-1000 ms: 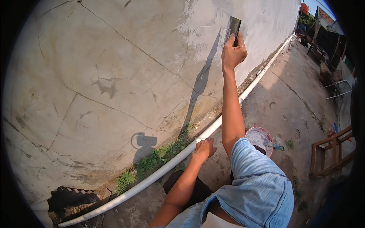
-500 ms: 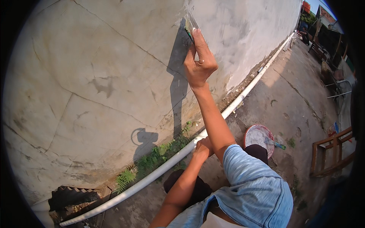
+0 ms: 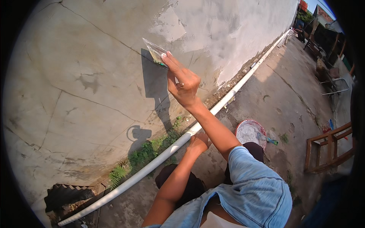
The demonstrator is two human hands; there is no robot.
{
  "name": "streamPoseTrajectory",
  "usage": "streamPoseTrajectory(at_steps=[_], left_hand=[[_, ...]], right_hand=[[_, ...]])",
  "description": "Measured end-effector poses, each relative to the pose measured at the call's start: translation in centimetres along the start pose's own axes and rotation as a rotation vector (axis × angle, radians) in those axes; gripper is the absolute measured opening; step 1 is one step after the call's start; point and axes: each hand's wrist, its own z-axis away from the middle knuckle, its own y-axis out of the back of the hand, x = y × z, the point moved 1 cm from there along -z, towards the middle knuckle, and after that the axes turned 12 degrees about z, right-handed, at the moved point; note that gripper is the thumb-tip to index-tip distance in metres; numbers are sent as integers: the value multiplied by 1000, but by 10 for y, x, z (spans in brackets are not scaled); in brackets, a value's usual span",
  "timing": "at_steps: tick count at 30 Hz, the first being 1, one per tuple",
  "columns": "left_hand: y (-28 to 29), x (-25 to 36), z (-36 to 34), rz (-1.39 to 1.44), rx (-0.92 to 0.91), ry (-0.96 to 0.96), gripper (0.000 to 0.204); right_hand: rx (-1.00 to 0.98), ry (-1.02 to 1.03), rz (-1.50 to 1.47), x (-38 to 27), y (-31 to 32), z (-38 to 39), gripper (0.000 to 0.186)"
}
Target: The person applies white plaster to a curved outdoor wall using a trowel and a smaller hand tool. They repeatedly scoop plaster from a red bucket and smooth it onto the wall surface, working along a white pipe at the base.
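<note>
Right hand (image 3: 184,83) lower now — one scraper (image 3: 154,51), one bucket (image 3: 237,131)

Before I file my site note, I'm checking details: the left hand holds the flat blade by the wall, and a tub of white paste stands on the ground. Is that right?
Not quite: the head view shows the right hand holding the flat blade. The rest is right.

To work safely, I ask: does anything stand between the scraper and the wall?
Nothing visible stands between the scraper, held in the right grip, and the wall; only shadow falls there. The white pipe and green plants lie lower, near the wall's foot.
</note>
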Motion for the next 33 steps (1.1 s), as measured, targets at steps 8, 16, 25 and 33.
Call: streamPoseTrajectory(at_steps=[8, 16, 25, 33], left_hand=[[20, 5, 8, 58, -54, 29, 39], [-80, -70, -27, 344, 380, -325, 39], [5, -10, -6, -85, -9, -8, 16], [19, 37, 18, 146, 197, -101, 42]], right_hand=[[222, -241, 110, 28, -39, -38, 55], [-129, 164, -180, -72, -21, 50, 53], [-124, 84, -86, 10, -2, 26, 36], [-490, -730, -375, 155, 99, 18, 14]])
